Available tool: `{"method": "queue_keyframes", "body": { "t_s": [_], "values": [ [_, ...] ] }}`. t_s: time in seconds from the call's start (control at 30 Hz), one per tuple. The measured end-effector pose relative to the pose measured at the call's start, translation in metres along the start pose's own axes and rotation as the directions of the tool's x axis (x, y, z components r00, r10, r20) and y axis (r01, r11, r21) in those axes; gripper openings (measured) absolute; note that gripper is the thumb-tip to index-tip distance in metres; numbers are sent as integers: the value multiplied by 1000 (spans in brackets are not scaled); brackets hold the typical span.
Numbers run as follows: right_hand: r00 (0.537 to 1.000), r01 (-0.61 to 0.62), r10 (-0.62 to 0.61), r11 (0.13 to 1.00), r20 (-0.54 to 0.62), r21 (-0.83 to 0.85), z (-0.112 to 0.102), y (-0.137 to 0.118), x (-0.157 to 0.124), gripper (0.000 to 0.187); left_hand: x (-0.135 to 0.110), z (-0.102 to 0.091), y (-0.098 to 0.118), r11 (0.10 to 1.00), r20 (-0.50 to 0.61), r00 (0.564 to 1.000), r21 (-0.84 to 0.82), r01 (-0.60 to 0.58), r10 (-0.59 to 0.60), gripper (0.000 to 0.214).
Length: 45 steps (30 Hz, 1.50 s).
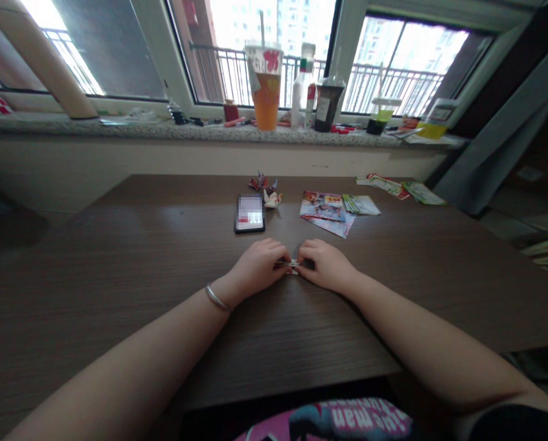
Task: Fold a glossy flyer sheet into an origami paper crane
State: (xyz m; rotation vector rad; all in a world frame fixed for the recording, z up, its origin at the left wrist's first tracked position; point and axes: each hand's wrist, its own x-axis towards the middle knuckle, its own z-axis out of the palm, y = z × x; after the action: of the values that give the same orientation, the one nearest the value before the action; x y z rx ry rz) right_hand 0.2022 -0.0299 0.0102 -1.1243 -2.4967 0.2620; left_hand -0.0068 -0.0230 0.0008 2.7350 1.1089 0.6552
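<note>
My left hand and my right hand rest together on the brown wooden table. Both are closed, pinching a small folded piece of printed paper between the fingertips; most of it is hidden by my fingers. A silver bangle circles my left wrist. Just beyond my hands lie a phone with its screen lit, two small folded paper figures and a few printed paper squares.
More printed sheets lie at the table's far right. The stone windowsill behind holds an orange drink cup with a straw, a white bottle, a dark drink cup and other small containers. A grey curtain hangs at right.
</note>
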Motion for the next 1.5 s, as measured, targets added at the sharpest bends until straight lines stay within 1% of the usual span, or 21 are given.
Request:
{"method": "queue_keyframes", "body": {
  "t_s": [0.2,0.4,0.47,0.67,0.77,0.93,1.03,1.13,1.3,1.4,1.5],
  "values": [
    [1000,30,-30,1000,6,8,0,-2,1,9,1,-1,3,1000,-7,1000,12,-9,9,8],
    [996,87,-85,991,20,-100,-1,-8,2,13,1,-4,11,994,0,1000,108,10,-10,7],
    [996,89,-88,990,20,-109,-1,-8,3,14,1,-4,12,992,3,1000,127,14,-15,7],
    [998,54,-53,998,15,-17,1,-2,3,13,0,1,5,998,13,999,41,46,-46,9],
    [999,37,-37,999,3,37,1,2,3,13,-2,0,4,1000,10,999,0,31,-31,8],
    [998,-55,58,994,-31,97,5,8,3,9,-3,-6,8,999,46,998,-12,-34,35,24],
    [995,-87,93,989,-44,122,6,10,4,12,-3,-5,7,1000,27,999,0,-32,32,21],
    [997,-58,65,988,-42,146,5,10,4,12,-3,-3,5,1000,2,1000,-5,-23,23,13],
    [999,-6,12,985,-34,170,4,9,5,12,-5,-3,4,999,-16,1000,-50,-16,15,11],
    [999,-13,21,980,-39,196,6,10,5,13,-5,-4,5,996,-32,999,-87,26,-28,11],
    [995,-38,58,972,-79,232,7,11,5,8,-5,-4,6,993,-22,998,-103,48,-50,13]
  ]
}}
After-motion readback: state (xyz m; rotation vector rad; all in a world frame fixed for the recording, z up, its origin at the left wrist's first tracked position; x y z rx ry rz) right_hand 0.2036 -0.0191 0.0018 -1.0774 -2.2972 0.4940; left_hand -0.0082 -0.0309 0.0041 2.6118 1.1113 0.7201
